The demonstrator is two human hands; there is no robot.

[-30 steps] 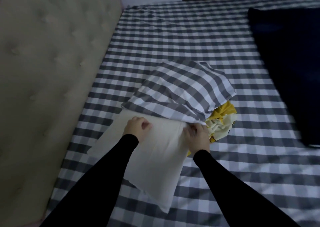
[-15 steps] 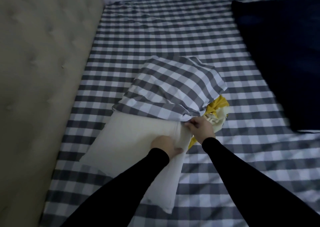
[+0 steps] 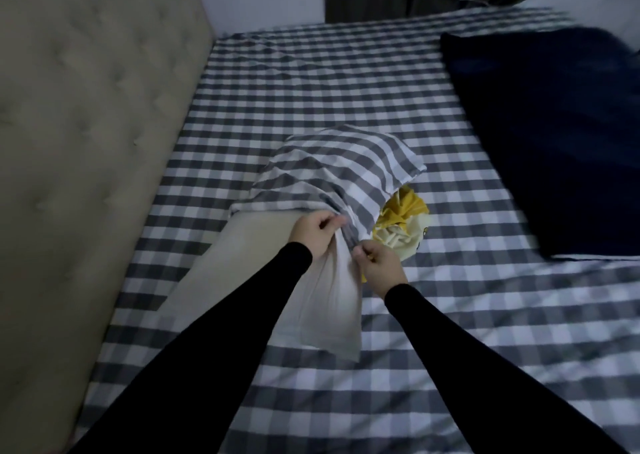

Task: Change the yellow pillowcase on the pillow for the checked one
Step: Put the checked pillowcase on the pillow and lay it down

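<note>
I see the pillow (image 3: 263, 280) lying slantwise on the checked bed sheet (image 3: 433, 315), its far half inside the checked pillowcase (image 3: 332, 176) and its near half bare and white. My left hand (image 3: 317, 230) has its fingers curled round the bunched open edge of the checked pillowcase, on top of the pillow. My right hand (image 3: 379, 261) pinches the same edge just beside it, at the pillow's right side. The two hands are close together, nearly touching. The yellow pillowcase (image 3: 403, 226) lies crumpled on the sheet, tucked against the right side of the pillow, partly under the checked cloth and just beyond my right hand. A dark blue blanket (image 3: 540, 135) lies well apart to the right, and a tufted headboard (image 3: 86, 124) runs along the left.
</note>
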